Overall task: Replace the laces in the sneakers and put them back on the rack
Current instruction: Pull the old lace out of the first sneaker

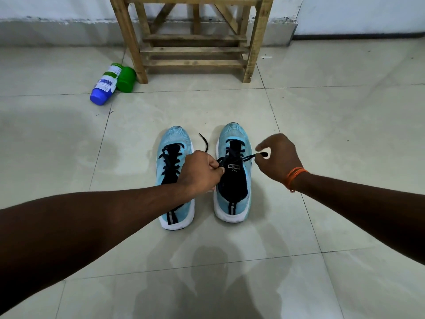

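The left forearm point(92, 222) reaches in from the lower left, nearest the lens, across the heel of the left sneaker point(174, 139). That sneaker looks fully laced in black and stands on the tiled floor point(345, 111). The left hand point(202, 172) is curled, pinching one run of the black lace point(249, 157) just beside the tongue of the right sneaker point(234, 134). A loose lace tip lies on the floor between the two toes. The right hand point(279, 157), with an orange thread point(294, 178) at its wrist, pinches the other lace end out to the side. The hands are apart and seem to pull against each other, probably to draw the lacing snug and even before tying. Both sneakers point toes-first at the wooden rack point(195, 50) and are well apart from it, with its lower slats bare. That leaves them handy for lifting straight onto it. Left of the rack's leg lie a blue-capped bottle point(104, 86) and a green bottle point(126, 79), touching.
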